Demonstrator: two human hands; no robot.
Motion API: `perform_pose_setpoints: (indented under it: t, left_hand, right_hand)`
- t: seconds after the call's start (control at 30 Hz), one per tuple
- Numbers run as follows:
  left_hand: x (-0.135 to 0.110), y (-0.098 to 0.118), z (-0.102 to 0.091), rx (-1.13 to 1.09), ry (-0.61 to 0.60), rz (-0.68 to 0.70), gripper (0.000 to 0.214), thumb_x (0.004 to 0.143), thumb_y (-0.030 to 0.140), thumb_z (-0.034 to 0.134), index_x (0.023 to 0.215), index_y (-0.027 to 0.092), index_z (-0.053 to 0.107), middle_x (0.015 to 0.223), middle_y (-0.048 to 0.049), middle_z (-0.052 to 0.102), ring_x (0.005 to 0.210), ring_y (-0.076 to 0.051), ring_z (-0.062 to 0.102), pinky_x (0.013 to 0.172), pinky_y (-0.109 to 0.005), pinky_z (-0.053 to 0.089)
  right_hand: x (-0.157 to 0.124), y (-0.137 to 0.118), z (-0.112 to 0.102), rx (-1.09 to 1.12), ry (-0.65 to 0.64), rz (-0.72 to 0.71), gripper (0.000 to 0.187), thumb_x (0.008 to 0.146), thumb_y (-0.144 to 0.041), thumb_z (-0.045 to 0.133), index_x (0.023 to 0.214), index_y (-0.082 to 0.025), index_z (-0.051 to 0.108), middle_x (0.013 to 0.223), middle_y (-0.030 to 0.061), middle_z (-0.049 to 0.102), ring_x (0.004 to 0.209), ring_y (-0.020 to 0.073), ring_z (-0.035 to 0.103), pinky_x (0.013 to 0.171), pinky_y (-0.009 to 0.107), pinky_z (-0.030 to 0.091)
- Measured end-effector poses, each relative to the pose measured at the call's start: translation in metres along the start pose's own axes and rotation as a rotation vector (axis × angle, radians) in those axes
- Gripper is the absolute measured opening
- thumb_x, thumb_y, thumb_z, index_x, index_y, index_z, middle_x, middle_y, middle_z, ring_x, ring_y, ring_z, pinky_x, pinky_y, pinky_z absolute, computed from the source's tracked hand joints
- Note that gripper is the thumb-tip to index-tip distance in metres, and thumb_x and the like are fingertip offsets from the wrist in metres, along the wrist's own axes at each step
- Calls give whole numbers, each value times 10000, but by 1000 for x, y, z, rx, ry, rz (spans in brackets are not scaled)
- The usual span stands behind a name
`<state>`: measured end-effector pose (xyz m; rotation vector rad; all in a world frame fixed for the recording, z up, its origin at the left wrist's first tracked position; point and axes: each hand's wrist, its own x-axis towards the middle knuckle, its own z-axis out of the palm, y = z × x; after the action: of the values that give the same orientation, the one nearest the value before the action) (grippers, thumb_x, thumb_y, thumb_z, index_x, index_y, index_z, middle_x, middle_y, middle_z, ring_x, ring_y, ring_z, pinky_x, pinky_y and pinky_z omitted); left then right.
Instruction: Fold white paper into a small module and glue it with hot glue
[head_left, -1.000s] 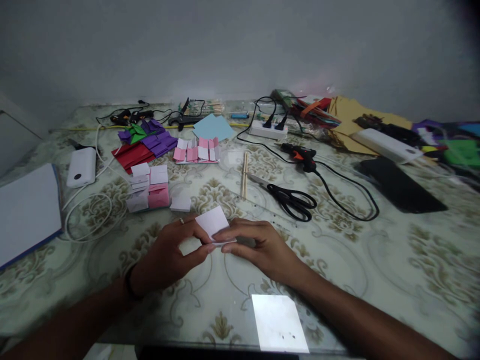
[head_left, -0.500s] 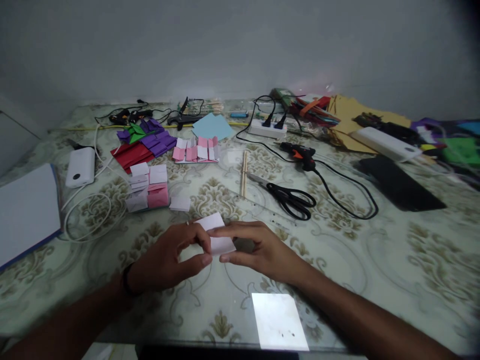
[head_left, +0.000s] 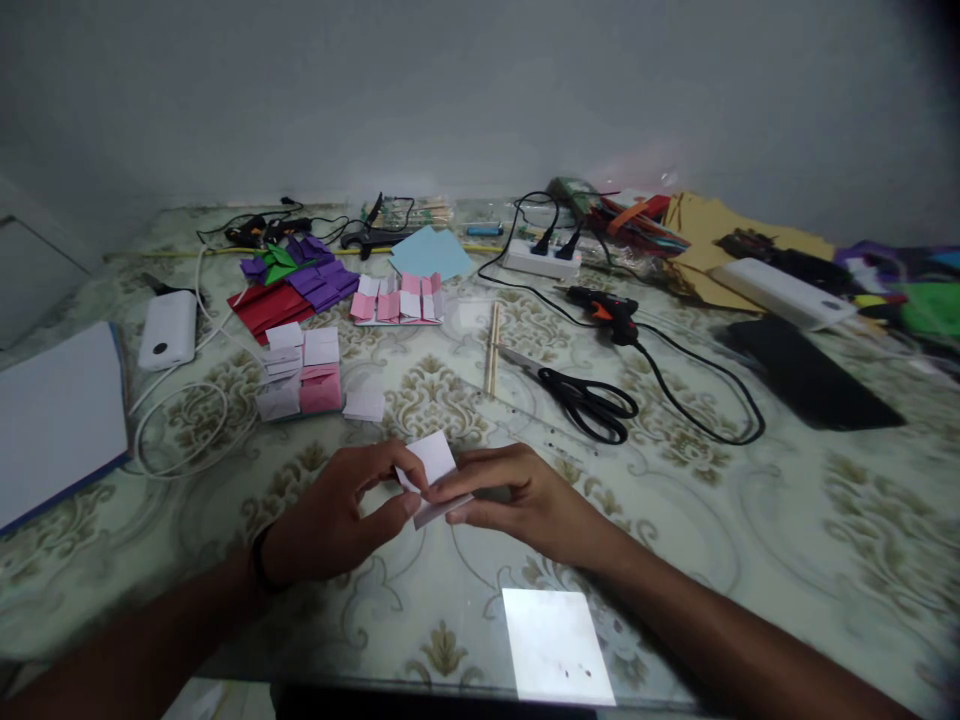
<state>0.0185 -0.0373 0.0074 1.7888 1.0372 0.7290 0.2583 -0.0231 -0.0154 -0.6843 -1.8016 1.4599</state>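
A small piece of white paper [head_left: 433, 457] with a crease across it is held just above the table, between my two hands. My left hand [head_left: 360, 505] pinches its left side between thumb and fingers. On the right side, my right hand [head_left: 517, 497] grips the paper near its folded lower edge. Beyond my left hand lie pink and white folded papers [head_left: 321, 390] and a single folded white piece [head_left: 364, 406]. Another row of pink and white folded papers [head_left: 397, 300] sits farther back.
Black-handled scissors [head_left: 581, 400] and thin wooden sticks [head_left: 492, 350] lie ahead of my right hand. A hot glue gun [head_left: 607, 310] trails its cord to the right, near a dark flat phone-like slab [head_left: 814, 375]. A white power bank [head_left: 167, 330] and cable are at left.
The lower part of the white paper now stands at a sharper fold. My right fingers have shifted down along the crease, and the view has moved slightly.
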Motion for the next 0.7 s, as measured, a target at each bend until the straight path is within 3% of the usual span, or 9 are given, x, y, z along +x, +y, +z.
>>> perform_pose_setpoints:
  t: [0.17,0.3,0.4,0.5,0.63,0.7]
  left_hand:
    - [1,-3,3,248,48,142,160,950,145,560,946,220,702,866,13,769,781,-134,712,745,-243,505]
    - [3,-3,4,261,82,120,183,949,145,566,959,226,730,870,12,788,787,-138,728,744,-243,514]
    - [3,-2,2,223,100,79,174,960,190,573,982,225,742,864,5,790,746,-139,719,693,-243,512]
    - [3,-1,1,215,103,54,125,927,280,686,1030,235,741,925,3,797,795,-156,725,738,-260,525]
    - [1,-2,0,250,78,75,417,748,391,895,1103,256,723,1004,8,796,851,-180,725,783,-276,533]
    - [1,-4,1,266,78,100,420,758,372,891,1119,256,710,1017,12,793,826,-163,719,775,-266,538]
  right_hand:
    - [1,-1,1,99,-68,98,264,927,-427,775,1069,-215,843,950,67,815,811,160,723,692,261,527]
    - [0,-2,0,50,-47,127,275,947,-438,750,1068,-211,847,916,66,802,750,148,677,632,255,469]
    - [0,-4,-1,-41,30,101,290,960,-472,723,1039,-226,856,802,34,704,696,136,595,605,264,424]
    - [1,-5,-1,-93,123,76,278,952,-493,726,1018,-259,860,762,11,592,728,146,567,642,278,438]
    - [2,-2,-2,-71,151,54,251,939,-491,744,999,-275,858,917,43,667,896,177,643,803,317,501]
    - [2,0,-2,-58,151,41,225,943,-462,750,988,-266,850,955,50,709,922,183,666,844,330,507]
